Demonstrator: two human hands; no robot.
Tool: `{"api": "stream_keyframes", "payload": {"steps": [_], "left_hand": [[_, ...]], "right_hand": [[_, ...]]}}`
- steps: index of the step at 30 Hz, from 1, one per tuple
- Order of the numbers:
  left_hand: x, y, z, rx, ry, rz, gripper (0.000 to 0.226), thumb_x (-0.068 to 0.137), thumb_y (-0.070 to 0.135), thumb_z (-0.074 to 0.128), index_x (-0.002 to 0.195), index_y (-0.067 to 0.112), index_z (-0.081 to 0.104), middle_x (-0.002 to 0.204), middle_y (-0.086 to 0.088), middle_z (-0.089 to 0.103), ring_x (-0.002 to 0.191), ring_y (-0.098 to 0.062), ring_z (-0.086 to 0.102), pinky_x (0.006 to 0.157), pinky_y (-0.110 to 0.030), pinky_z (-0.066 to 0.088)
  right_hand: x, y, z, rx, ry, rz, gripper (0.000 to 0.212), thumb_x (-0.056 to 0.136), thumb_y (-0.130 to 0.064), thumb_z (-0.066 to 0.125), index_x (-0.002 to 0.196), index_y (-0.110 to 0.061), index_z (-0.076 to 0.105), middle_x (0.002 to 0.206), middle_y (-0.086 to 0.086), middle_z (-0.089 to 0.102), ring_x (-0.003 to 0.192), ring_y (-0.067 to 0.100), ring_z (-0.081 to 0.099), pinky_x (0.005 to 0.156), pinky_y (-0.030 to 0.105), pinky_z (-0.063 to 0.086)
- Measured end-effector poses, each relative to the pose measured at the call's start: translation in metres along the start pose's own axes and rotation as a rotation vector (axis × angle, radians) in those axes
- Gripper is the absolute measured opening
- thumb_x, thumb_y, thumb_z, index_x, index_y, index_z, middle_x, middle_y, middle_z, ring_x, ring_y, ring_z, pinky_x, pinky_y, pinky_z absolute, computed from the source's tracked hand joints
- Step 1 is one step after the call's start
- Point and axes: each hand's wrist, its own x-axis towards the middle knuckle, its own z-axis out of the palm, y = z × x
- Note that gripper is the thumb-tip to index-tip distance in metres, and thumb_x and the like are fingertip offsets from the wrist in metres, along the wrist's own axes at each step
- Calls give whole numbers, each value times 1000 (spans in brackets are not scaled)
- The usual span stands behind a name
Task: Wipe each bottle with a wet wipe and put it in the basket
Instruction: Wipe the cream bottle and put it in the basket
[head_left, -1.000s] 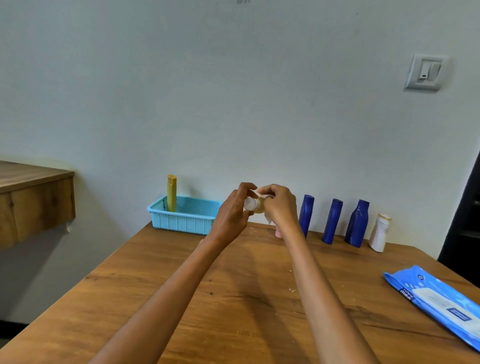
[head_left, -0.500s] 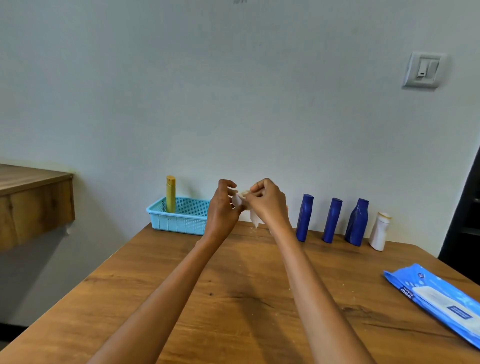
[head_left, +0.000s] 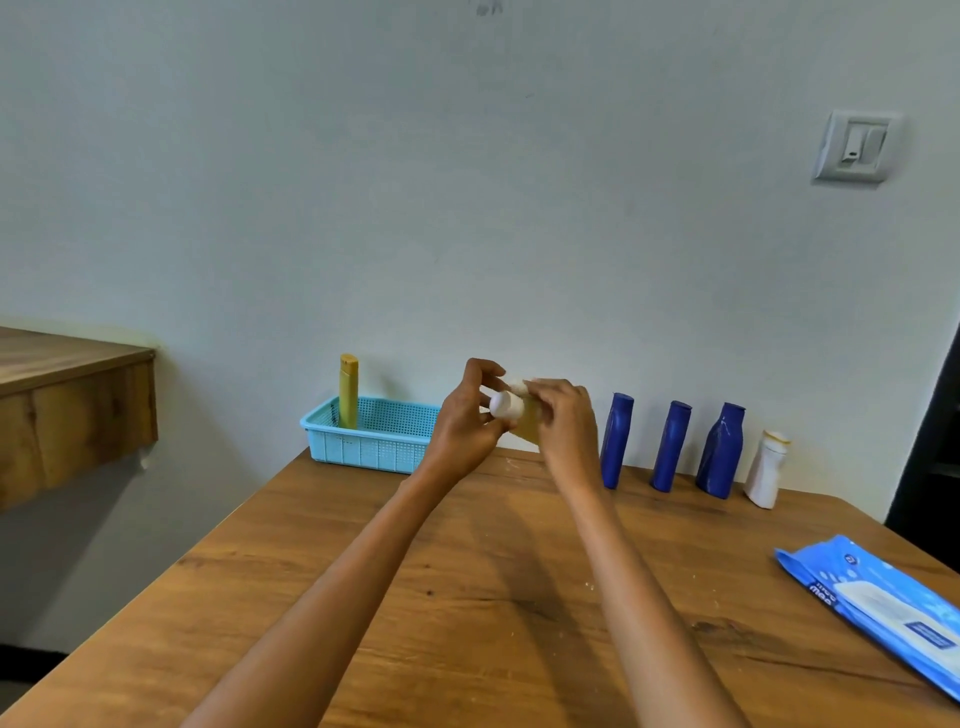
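A small yellowish bottle (head_left: 527, 430) with a white cap (head_left: 506, 405) lies on its side in the air between my hands, above the table's far edge. My left hand (head_left: 465, 423) grips its cap end. My right hand (head_left: 566, 426) wraps the bottle's body with a white wet wipe (head_left: 518, 385), of which only a corner shows. The light-blue basket (head_left: 374, 447) stands to the left by the wall, with a tall yellow bottle (head_left: 348, 397) upright in it.
Three dark-blue bottles (head_left: 615, 441) (head_left: 672, 447) (head_left: 722, 449) and a white bottle (head_left: 766, 467) stand in a row along the wall to the right. A blue wet-wipe pack (head_left: 883, 608) lies at the table's right edge. A wooden shelf (head_left: 72, 405) juts out at left.
Half a second ago both hands were higher with the wipe over the cap. They have come down a little and the white cap shows bare again.
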Motion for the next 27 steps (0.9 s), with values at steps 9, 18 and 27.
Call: {"api": "stream_keyframes", "payload": {"steps": [9, 18, 27], "left_hand": [[5, 4, 3, -183, 111, -53, 49, 75, 2, 74, 114, 18, 50, 103, 2, 56, 81, -13, 57, 65, -12, 47], [2, -5, 10, -175, 103, -227, 44, 77, 10, 74, 119, 15, 61, 112, 1, 58, 85, -11, 60, 71, -17, 49], [-2, -5, 18, -471, 102, -495, 24, 79, 10, 73, 101, 5, 69, 64, 9, 66, 79, -16, 66, 84, -36, 56]], "right_hand": [[2, 30, -24, 551, -77, 713, 30, 93, 0, 48, 114, -13, 64, 96, 2, 66, 63, 8, 51, 57, 30, 49], [8, 2, -15, 906, 183, 775, 23, 89, -2, 49, 94, -12, 69, 81, 4, 63, 71, 14, 54, 68, 26, 47], [3, -38, 3, 810, 109, 512, 29, 93, -3, 50, 116, -11, 66, 99, 1, 68, 69, 4, 55, 55, 8, 46]]}}
